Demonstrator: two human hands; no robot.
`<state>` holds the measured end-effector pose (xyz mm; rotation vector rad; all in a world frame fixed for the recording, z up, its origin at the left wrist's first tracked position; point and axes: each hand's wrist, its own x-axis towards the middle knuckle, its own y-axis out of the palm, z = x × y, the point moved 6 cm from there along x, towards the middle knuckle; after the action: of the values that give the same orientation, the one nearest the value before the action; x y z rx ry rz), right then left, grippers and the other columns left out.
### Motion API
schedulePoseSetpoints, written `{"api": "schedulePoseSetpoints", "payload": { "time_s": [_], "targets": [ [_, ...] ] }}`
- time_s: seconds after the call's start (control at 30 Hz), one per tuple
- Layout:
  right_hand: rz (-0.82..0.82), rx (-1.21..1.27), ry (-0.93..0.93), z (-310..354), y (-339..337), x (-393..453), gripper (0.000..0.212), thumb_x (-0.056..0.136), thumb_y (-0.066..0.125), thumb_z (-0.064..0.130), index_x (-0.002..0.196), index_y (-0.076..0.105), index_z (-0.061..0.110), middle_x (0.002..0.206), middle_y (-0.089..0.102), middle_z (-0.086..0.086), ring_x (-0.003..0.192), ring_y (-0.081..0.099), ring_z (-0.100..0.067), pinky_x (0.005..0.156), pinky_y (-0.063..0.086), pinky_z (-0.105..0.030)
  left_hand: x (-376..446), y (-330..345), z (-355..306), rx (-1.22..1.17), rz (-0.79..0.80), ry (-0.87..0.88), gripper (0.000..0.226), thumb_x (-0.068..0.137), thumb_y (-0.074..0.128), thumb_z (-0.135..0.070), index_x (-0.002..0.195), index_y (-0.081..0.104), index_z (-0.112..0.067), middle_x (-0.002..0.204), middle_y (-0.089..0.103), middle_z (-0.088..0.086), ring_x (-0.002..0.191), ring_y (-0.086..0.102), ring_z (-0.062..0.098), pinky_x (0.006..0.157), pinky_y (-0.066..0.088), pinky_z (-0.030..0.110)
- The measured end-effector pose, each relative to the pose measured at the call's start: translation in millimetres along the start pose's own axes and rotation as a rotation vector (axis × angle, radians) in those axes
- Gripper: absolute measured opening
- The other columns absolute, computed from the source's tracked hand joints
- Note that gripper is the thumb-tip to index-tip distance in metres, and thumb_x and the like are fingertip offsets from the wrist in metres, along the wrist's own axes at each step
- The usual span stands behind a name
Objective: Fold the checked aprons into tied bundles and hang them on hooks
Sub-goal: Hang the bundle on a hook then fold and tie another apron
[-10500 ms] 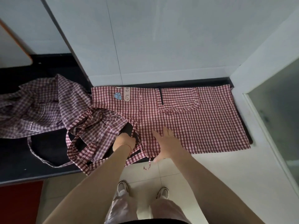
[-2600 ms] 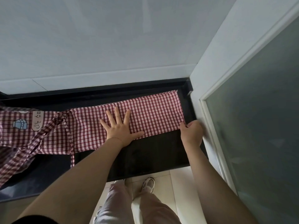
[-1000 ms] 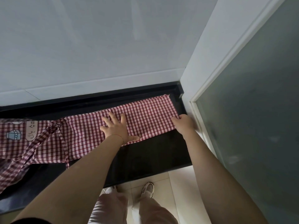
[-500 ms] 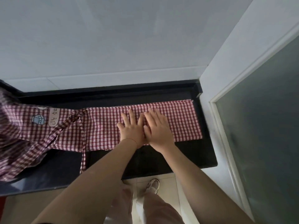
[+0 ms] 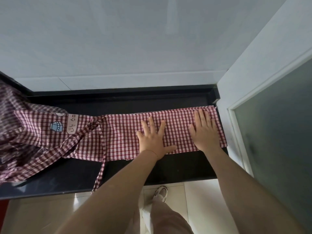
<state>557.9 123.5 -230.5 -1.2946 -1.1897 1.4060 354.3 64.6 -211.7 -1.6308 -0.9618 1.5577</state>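
A red-and-white checked apron (image 5: 121,132) lies folded into a long narrow strip on the black counter (image 5: 168,168). Its right end reaches the counter's right edge. My left hand (image 5: 153,139) presses flat on the strip's middle, fingers spread. My right hand (image 5: 205,130) presses flat near the strip's right end. On the left, the apron's bib with a blue cupcake patch (image 5: 56,127) lies crumpled. A tie strap (image 5: 101,166) hangs over the counter's front edge.
More checked fabric (image 5: 15,132) is heaped at the far left of the counter. A white tiled wall (image 5: 118,48) rises behind. A white door frame with frosted glass (image 5: 278,132) stands to the right. Below the counter are floor tiles and my shoes (image 5: 161,191).
My hands, side by side on the strip's middle half a second ago, have spread apart. The right hand slid to the strip's right end; the left stays near the middle.
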Motion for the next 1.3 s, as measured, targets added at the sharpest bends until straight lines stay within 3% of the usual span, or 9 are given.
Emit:
{"api": "schedulePoseSetpoints", "payload": {
  "time_s": [0.23,0.33,0.47,0.67,0.8,0.9,1.07,1.2,1.3],
  "targets": [
    [0.006,0.075,-0.105,91.5,-44.3,-3.7,0.064,0.104,0.045,0.031,0.159,0.016,0.017,0.167,0.009,-0.007,0.154,0.007,-0.027,0.123,0.007,-0.044,-2.5,-46.8,31.5,-0.388,-0.011,0.093,0.056,0.101,0.046,-0.042,0.153,0.032,-0.027,0.162,0.026,0.005,0.148,0.024,0.030,0.117,0.032,0.047],
    [0.018,0.127,-0.186,153.1,-48.3,-23.7,0.054,0.100,0.055,0.026,0.150,0.038,0.015,0.162,0.027,-0.008,0.150,0.023,-0.027,0.121,0.019,-0.043,-14.0,-66.9,84.1,-0.484,-0.237,0.061,0.035,0.101,0.048,-0.025,0.135,0.056,-0.022,0.141,0.052,0.001,0.129,0.047,0.019,0.110,0.040,0.037],
    [-0.039,0.366,-0.203,222.8,-66.3,-41.5,0.012,0.099,0.054,0.021,0.100,0.064,0.016,0.099,0.062,0.000,0.094,0.059,-0.015,0.085,0.052,-0.031,-38.7,-76.8,176.1,-0.376,-0.471,-0.181,0.030,0.097,0.049,-0.025,0.124,0.060,-0.021,0.125,0.055,0.002,0.118,0.046,0.022,0.105,0.035,0.041],
    [0.383,0.705,0.003,317.0,-41.6,-60.1,0.018,0.099,0.055,0.032,0.098,0.062,0.015,0.089,0.064,-0.003,0.078,0.063,-0.017,0.063,0.049,-0.030,-67.6,-51.1,275.7,-0.405,-0.121,-0.305,0.027,0.095,0.059,-0.036,0.117,0.061,-0.020,0.114,0.065,0.004,0.101,0.062,0.023,0.090,0.051,0.039],
    [0.335,0.495,0.052,335.0,-34.2,-61.7,0.026,0.095,0.063,0.028,0.114,0.061,0.010,0.117,0.058,-0.006,0.106,0.058,-0.021,0.086,0.048,-0.029,-73.0,-41.2,315.9,-0.486,0.011,-0.288,0.018,0.097,0.054,-0.028,0.099,0.066,-0.015,0.102,0.066,0.001,0.090,0.061,0.020,0.080,0.052,0.033],
    [0.347,0.434,0.119,340.0,-35.5,-64.9,0.022,0.096,0.061,0.016,0.115,0.060,0.005,0.127,0.052,-0.011,0.106,0.058,-0.024,0.079,0.048,-0.026,-74.7,-55.7,343.5,-0.587,-0.010,-0.281,0.013,0.098,0.058,-0.026,0.091,0.067,-0.019,0.089,0.064,-0.003,0.073,0.058,0.013,0.062,0.045,0.024],
    [0.412,0.631,0.251,335.3,-43.8,-65.5,0.012,0.097,0.056,0.018,0.105,0.057,0.010,0.095,0.060,-0.006,0.072,0.058,-0.013,0.057,0.043,-0.022,-77.1,-77.4,371.4,-0.991,-0.021,-0.318,0.015,0.096,0.058,-0.015,0.085,0.066,-0.009,0.065,0.063,0.005,0.055,0.059,0.014,0.062,0.055,0.027],
    [0.435,1.048,0.425,342.4,-62.9,-67.5,0.015,0.098,0.055,0.013,0.106,0.062,0.003,0.082,0.067,-0.009,0.067,0.067,-0.018,0.064,0.058,-0.031,-80.9,-91.1,369.8,-1.140,0.015,-0.341,0.021,0.096,0.059,-0.017,0.083,0.065,-0.003,0.063,0.068,0.004,0.049,0.060,0.012,0.052,0.053,0.020],
    [0.521,1.269,0.531,358.5,-76.9,-72.1,0.015,0.097,0.059,0.012,0.105,0.065,0.001,0.079,0.063,-0.012,0.066,0.064,-0.022,0.074,0.061,-0.040,-83.4,-93.6,350.3,-1.086,0.154,-0.249,0.028,0.100,0.054,-0.028,0.097,0.066,-0.003,0.082,0.074,0.009,0.069,0.069,0.018,0.065,0.055,0.025]
  ]
}}
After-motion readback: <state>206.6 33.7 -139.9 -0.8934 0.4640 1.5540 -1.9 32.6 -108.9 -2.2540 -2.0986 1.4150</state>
